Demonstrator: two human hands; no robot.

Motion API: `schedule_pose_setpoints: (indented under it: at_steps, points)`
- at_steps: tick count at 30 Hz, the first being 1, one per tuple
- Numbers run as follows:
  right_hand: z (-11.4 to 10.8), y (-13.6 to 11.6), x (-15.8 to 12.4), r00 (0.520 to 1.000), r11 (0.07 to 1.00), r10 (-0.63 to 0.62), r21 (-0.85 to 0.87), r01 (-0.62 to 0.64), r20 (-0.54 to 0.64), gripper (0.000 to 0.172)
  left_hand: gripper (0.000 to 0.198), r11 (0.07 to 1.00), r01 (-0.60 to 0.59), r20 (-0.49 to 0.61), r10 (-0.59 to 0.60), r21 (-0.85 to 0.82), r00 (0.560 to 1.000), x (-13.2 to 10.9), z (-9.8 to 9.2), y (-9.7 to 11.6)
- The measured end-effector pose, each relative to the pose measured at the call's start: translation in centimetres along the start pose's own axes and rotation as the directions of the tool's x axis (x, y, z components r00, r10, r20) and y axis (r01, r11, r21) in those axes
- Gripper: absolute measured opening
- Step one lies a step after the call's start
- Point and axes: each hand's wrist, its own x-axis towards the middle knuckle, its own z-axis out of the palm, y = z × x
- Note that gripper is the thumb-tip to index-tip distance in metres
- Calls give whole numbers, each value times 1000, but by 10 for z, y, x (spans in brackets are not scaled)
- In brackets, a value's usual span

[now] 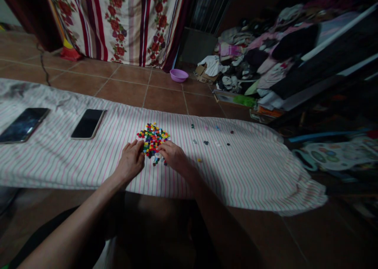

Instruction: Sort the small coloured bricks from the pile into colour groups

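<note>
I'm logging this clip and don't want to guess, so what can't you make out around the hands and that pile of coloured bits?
Head view, right hand: its own fingers hide whether it pinches a piece.
The left hand: fingertips meet the coloured pieces; grip unclear.
Those pieces: too small to tell shape.
The striped cloth: left end cut off by the frame edge.
The clothes heap: dim, items blur together.
</note>
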Motion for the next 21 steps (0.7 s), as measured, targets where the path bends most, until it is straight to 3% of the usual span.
schedule_pose_setpoints:
  at_steps: [11,21]
  points:
    - [-7,-5,-1,994,977,61,209,-40,-92,10,47,1000,6,31,-6,18,1000,0,-2,1]
    - [-40,15,-30,984,987,83,151,-58,-160,15,43,999,-26,12,26,42,1000,0,-1,-1]
